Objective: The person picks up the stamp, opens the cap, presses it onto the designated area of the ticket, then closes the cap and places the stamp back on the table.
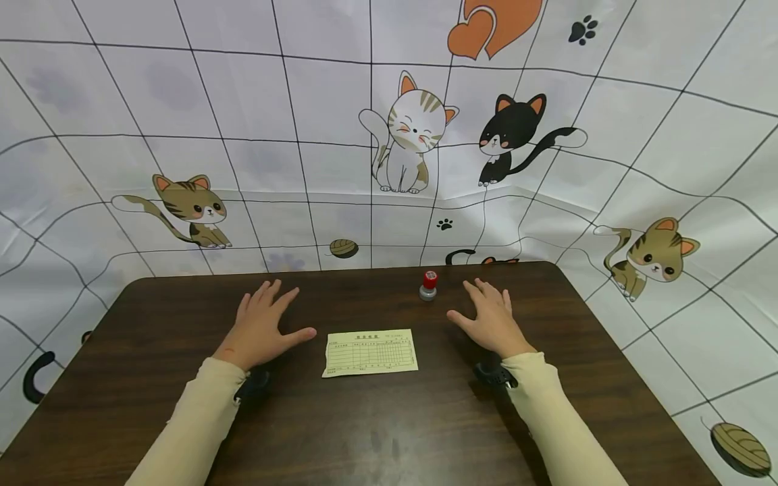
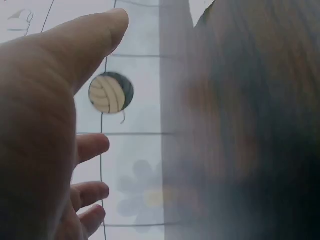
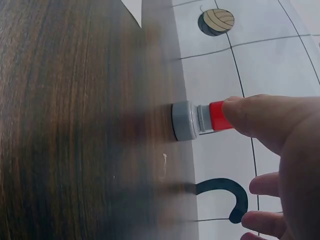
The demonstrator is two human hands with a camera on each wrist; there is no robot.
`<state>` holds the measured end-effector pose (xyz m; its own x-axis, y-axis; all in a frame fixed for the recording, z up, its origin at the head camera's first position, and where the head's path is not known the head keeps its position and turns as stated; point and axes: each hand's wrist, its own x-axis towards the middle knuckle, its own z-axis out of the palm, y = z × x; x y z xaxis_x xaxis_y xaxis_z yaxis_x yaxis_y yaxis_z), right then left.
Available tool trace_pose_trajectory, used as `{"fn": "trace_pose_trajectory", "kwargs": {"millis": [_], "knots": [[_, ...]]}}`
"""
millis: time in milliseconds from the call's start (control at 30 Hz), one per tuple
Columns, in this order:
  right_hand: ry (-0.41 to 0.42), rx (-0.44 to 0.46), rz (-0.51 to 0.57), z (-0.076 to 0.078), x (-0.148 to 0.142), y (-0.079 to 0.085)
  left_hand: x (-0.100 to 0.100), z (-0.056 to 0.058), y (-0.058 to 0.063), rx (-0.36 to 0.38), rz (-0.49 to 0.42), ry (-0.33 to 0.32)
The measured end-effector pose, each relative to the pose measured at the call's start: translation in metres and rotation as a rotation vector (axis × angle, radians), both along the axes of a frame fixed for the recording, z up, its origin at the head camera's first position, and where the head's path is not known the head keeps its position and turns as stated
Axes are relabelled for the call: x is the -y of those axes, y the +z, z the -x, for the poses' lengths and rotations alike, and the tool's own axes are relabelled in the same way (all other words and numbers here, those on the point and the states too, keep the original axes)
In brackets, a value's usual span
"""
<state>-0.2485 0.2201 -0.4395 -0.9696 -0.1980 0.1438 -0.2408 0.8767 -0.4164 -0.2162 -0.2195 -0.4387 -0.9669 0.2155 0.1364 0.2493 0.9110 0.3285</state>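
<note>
Pale sleeves [image 1: 194,425] are stretched forward over the dark wooden table [image 1: 365,439], and a black band [image 1: 252,385] is worn at each wrist. By the left hand [image 1: 261,327], nothing is gripped; its fingers are spread, and its thumb is pointed toward the yellow form [image 1: 369,352]. That form, printed with a grid, is laid flat between the hands, nearer the left. By the right hand [image 1: 492,322], likewise, nothing is clamped, its fingers being held apart. Just beside it, the red-and-grey stamp [image 1: 428,286] is stood upright near the far edge; its red top is partly covered by the thumb in the right wrist view, but a gap is shown from above. Beyond, a white sheet [image 1: 243,88] is patterned with cartoon cats.
</note>
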Motion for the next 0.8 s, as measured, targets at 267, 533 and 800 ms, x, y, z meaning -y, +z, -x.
{"fn": "trace_pose_trajectory", "kwargs": {"millis": [267, 533, 800], "knots": [[0.038, 0.014, -0.008, 0.003, 0.006, 0.001, -0.017, -0.004, -0.001, 0.041, 0.008, -0.100], [0.057, 0.035, 0.001, 0.008, 0.016, 0.010, -0.035, -0.005, 0.004, 0.024, 0.032, -0.180], [0.060, 0.048, -0.005, 0.010, 0.017, 0.012, -0.051, -0.010, 0.003, 0.092, 0.056, -0.228]]}}
